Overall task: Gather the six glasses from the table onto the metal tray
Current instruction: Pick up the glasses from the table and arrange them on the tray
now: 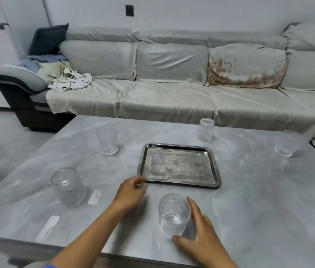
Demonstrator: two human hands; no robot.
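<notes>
Five glasses dot grey table (249, 190); sofa (172, 84) behind.

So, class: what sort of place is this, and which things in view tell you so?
Most likely a home living room: a long cloth-covered sofa with cushions, a low grey table in front of it, and drinking glasses around a metal tray.

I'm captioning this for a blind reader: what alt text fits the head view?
A right hand closes around a ribbed glass on a grey table, while the left hand touches an empty metal tray. Four more glasses stand around it.
</notes>
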